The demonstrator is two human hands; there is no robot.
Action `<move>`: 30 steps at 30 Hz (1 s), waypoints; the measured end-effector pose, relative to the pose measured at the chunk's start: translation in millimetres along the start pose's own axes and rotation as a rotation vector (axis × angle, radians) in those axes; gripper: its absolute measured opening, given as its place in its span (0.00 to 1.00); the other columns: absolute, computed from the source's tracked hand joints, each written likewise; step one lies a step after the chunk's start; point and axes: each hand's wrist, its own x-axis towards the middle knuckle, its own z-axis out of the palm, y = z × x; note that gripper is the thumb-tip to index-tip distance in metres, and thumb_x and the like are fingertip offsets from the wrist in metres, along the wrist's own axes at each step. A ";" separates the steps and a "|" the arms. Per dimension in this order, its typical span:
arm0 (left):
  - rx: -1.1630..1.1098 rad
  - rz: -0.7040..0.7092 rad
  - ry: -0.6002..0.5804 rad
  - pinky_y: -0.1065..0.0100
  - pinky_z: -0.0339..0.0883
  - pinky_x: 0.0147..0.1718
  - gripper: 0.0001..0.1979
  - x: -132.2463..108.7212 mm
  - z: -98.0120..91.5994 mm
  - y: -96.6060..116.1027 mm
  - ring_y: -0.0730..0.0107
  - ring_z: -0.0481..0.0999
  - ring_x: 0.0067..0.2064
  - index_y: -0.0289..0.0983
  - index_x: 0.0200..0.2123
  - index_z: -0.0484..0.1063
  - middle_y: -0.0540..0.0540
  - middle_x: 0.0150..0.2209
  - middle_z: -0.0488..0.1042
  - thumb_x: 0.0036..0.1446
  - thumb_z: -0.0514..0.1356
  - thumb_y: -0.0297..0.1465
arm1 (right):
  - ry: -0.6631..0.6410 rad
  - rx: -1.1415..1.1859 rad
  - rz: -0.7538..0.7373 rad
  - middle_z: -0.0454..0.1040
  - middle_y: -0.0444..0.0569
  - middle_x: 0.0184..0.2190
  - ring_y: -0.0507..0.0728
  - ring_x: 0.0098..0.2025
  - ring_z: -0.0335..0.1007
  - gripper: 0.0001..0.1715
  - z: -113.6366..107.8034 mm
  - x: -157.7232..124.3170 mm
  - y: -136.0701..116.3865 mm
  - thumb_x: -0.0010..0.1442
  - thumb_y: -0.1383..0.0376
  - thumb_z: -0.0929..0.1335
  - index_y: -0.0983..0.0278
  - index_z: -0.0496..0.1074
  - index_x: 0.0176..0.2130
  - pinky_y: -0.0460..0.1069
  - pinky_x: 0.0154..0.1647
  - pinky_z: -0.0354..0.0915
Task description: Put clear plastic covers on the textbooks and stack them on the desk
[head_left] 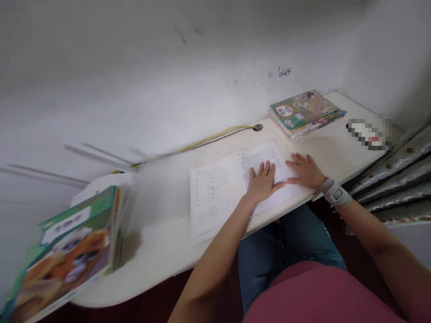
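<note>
An open book (215,215) with white printed pages lies on the narrow white desk in front of me. My left hand (263,181) rests flat on its right page, fingers spread over the block of text. Just to the right, my right hand (305,170) lies with fingers apart at the page's outer edge, its thumb close to the left thumb. A grey band is around my right wrist. Neither hand grips anything. Part of the text is covered by the left hand.
A stack of colourful books (306,112) sits at the back right, by the wall. More books (70,251) stand at the left end. A cable (215,140) runs along the wall into a desk hole (257,127). A blurred-out object (368,133) is far right, near a patterned curtain (397,179).
</note>
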 end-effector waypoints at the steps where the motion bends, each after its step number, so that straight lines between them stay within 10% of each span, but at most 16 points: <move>1: -0.001 -0.005 0.000 0.38 0.39 0.62 0.44 1.3 0.0 0.4 0.46 0.38 0.69 0.35 0.68 0.41 0.37 0.70 0.39 0.59 0.35 0.58 | -0.002 -0.003 0.001 0.50 0.60 0.68 0.67 0.69 0.41 0.46 0.0 0.2 -0.1 0.58 0.37 0.58 0.61 0.57 0.65 0.67 0.64 0.42; 19: -0.038 0.059 0.054 0.49 0.39 0.64 0.45 15.2 -3.9 2.3 0.51 0.41 0.69 0.28 0.68 0.33 0.33 0.69 0.42 0.60 0.36 0.56 | 0.003 -0.017 0.000 0.50 0.62 0.67 0.68 0.69 0.42 0.48 0.2 1.4 0.9 0.57 0.37 0.59 0.63 0.57 0.64 0.67 0.64 0.42; 30: -0.025 -0.049 -0.041 0.31 0.36 0.59 0.46 -6.6 -9.7 -17.0 0.39 0.34 0.69 0.34 0.68 0.43 0.38 0.70 0.38 0.57 0.38 0.59 | -0.008 -0.021 -0.002 0.49 0.59 0.68 0.68 0.69 0.42 0.44 -2.0 0.7 2.0 0.57 0.38 0.61 0.55 0.57 0.65 0.67 0.64 0.42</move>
